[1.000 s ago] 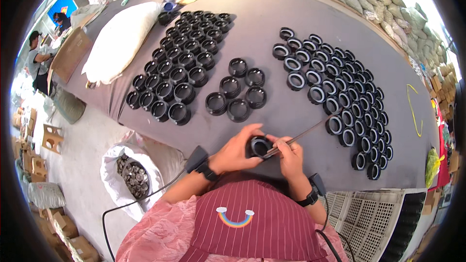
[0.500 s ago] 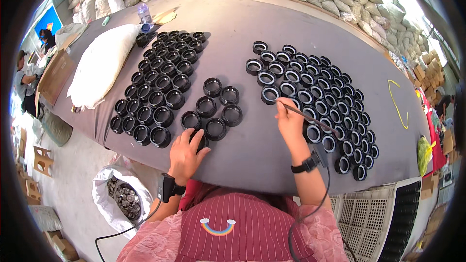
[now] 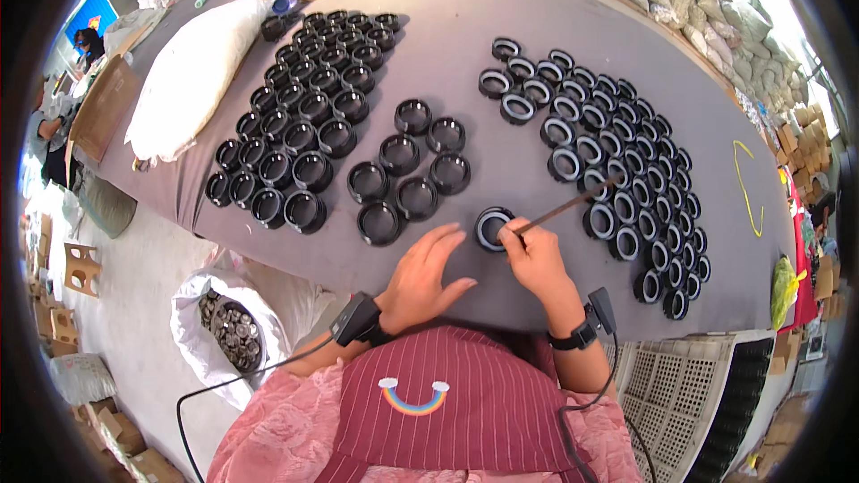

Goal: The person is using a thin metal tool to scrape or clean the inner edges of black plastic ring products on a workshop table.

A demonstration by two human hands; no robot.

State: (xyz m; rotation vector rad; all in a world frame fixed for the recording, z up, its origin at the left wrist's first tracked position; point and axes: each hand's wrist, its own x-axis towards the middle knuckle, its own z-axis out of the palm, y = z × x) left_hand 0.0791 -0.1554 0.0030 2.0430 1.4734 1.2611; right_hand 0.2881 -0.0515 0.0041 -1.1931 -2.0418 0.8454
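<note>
- Black ring (image 3: 492,228) is lying on the grey counter (image 3: 447,54) just in front of the person, between the two hands, with its pale inner band showing.
- Going from the left: a white sack (image 3: 192,72) is resting on the counter's far left part, and beside it a large block of plain black rings (image 3: 300,107) is sitting in rows, with no pale band showing.
- A small cluster of six more plain rings (image 3: 407,170) is waiting just beyond the left hand.
- The left hand (image 3: 425,273) is lying open and flat on the counter, fingers spread toward the ring, gripping nothing.
- The right hand (image 3: 537,259) is pinching a thin stick (image 3: 564,207) closed between its fingers, the near end at the ring's edge.
- To the right, a long band of rings with pale inner bands (image 3: 617,179) is filling the counter; these look finished.
- Judging by the piles, roughly half the work seems done, the left block and middle cluster remaining.
- On the floor at lower left, a white bag (image 3: 224,331) is holding small dark parts.
</note>
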